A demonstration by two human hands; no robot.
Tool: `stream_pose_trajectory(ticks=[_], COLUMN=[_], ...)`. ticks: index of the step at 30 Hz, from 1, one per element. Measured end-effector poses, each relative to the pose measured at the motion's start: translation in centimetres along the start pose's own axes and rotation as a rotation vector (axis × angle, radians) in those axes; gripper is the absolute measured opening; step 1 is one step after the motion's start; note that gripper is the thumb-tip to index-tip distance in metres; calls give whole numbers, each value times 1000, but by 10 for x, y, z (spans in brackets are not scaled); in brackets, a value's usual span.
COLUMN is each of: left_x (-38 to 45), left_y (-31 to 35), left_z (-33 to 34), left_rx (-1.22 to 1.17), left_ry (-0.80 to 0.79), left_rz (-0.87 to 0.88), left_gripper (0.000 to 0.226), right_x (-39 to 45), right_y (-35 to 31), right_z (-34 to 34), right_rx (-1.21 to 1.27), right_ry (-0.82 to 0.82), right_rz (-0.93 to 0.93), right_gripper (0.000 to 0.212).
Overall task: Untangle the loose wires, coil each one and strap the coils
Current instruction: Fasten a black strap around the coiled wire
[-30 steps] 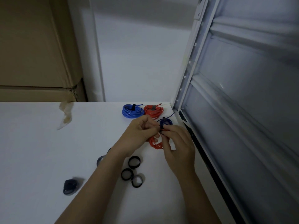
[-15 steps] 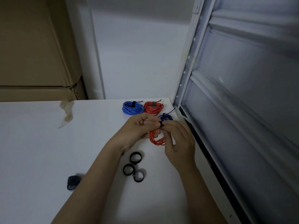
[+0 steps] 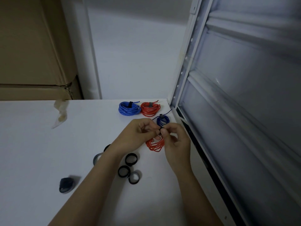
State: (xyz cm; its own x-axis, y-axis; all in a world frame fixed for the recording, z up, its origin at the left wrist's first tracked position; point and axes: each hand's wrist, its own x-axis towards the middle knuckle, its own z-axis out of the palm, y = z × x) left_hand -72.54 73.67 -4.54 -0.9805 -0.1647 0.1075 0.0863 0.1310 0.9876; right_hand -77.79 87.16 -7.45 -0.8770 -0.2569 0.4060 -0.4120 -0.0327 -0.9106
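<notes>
Head view: both hands meet at centre table — left hand [image 3: 138, 134] and right hand [image 3: 175, 141] each pinch a black strap [image 3: 161, 129] over the loose red coil [image 3: 155, 145] hanging beneath them. At 12 o'clock sit three strapped coils — light blue coil [image 3: 128, 108], red coil [image 3: 150, 109], dark blue coil [image 3: 162, 120]. Spare strap loops [image 3: 130, 167] lie at 7 o'clock.

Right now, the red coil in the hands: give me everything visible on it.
The red wire coil is thin, glossy, plastic-looking wire wound in several loose loops. Its lower part fans out just above the white table; contact is unclear. The top is hidden between the left hand and right hand, whose fingertips pinch a small black strap there.
</notes>
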Motion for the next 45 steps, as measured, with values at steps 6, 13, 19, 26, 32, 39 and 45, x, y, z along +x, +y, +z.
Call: stream_pose_trajectory(ticks=[6, 13, 19, 26, 32, 39, 45], left_x=[2, 3, 6, 6, 5, 3, 3], left_y=[3, -2, -13, -23, -28, -28, -31], left_z=[-3, -9, -14, -26, -39, -48, -51], left_rx=[-18, -10, 171, 368, 555, 621, 681], left_ry=[34, 117, 137, 326, 466, 521, 541], left_rz=[10, 28, 13, -25, -48, -44, -36], left_gripper=[10, 24, 19, 13, 13, 13, 13], right_x=[3, 6, 9, 31, 66, 65, 36], right_y=[-1, 7, 17, 10, 14, 16, 21], right_z=[-2, -3, 7, 27, 47, 50, 59], right_rx=[-50, -154, -258, -437, -1058, -1011, -1066], right_ry=[-10, -175, -228, -326, -402, -239, -203], right_rz=[-91, -146, -80, -37, -151, -164, -153], right_gripper=[24, 28, 21, 19, 24, 19, 37])
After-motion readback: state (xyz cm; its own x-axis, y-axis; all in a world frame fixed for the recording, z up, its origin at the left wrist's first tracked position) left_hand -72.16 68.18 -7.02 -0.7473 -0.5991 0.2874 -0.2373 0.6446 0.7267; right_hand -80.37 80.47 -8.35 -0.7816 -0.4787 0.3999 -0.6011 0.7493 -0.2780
